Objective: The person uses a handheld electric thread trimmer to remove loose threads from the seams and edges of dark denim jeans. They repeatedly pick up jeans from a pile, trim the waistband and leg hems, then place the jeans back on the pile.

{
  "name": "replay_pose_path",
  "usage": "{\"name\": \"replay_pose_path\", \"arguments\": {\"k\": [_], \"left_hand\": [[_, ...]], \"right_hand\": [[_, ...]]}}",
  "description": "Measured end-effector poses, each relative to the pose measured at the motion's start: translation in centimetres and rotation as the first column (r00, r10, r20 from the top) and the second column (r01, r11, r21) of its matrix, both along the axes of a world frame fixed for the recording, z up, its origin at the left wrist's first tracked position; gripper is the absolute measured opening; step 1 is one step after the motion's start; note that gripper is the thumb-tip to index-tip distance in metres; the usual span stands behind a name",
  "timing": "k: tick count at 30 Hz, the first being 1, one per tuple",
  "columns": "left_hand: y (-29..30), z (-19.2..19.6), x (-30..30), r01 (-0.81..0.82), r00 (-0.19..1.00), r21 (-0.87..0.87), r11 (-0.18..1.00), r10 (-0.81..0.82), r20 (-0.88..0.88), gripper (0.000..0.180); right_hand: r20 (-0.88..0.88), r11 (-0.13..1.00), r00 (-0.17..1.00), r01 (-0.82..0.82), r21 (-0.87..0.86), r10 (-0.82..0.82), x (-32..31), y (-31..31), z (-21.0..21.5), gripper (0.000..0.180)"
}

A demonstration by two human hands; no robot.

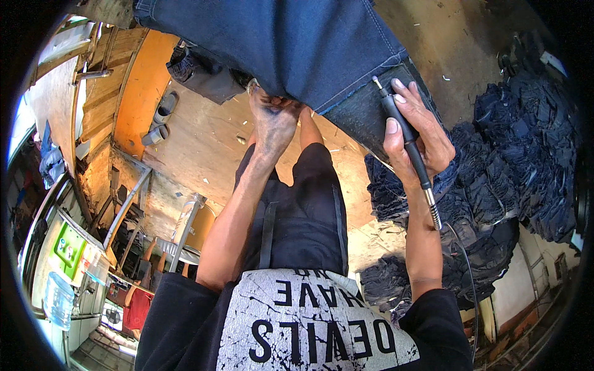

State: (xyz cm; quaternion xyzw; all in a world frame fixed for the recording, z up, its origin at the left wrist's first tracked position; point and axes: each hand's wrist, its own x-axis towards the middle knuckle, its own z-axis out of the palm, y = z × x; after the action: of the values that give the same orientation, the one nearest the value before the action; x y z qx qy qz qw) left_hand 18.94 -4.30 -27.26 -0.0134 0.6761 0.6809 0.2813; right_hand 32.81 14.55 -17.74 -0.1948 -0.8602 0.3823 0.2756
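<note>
Dark blue denim trousers (278, 46), with pale stitching lines, stretch across the top of the view. My left hand (275, 117) is closed on their lower edge, its fingers partly hidden in the fold. In my right hand (424, 133) lies a slim black rotary-tool handpiece (409, 139), held like a pen between thumb and fingers. Its small pale round tip points up and away from me, over the garment near a stitched seam. I cannot tell whether the tip touches the cloth. A metal spring and thin cable trail from the handpiece's near end.
Large heaps of dark denim pieces (526, 154) lie at the right. Further dark cloth (207, 74) sits left of the garment. Sandals (162, 114) rest beside an orange panel (141, 89). A water bottle (59, 300) stands at the lower left. A person in red (135, 309) is behind.
</note>
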Motion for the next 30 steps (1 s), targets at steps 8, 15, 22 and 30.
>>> {"name": "replay_pose_path", "arguments": {"k": [8, 15, 22, 30], "left_hand": [[-0.7, -1.2, -0.2, 0.09, 0.995, 0.004, 0.996, -0.09, -0.032, 0.023], [0.4, 0.2, 0.0, -0.018, 0.999, 0.067, 0.998, 0.015, 0.047, 0.024], [0.3, 0.8, -0.1, 0.036, 0.999, 0.051, 0.998, -0.038, 0.029, 0.025], [-0.8, -1.2, 0.0, 0.085, 0.994, 0.025, 0.996, -0.083, -0.074, 0.028]], "right_hand": [[-0.019, 0.998, 0.998, 0.055, -0.029, -0.056, -0.2, 0.1, 0.1, 0.029], [0.023, 0.998, 0.998, 0.059, -0.017, -0.059, -0.2, 0.1, 0.5, 0.029], [0.016, 1.0, 1.0, 0.019, -0.015, -0.019, -0.1, -0.1, 0.4, 0.029], [-0.037, 0.998, 0.998, -0.056, 0.015, 0.057, 0.1, 0.1, -0.2, 0.029]]}}
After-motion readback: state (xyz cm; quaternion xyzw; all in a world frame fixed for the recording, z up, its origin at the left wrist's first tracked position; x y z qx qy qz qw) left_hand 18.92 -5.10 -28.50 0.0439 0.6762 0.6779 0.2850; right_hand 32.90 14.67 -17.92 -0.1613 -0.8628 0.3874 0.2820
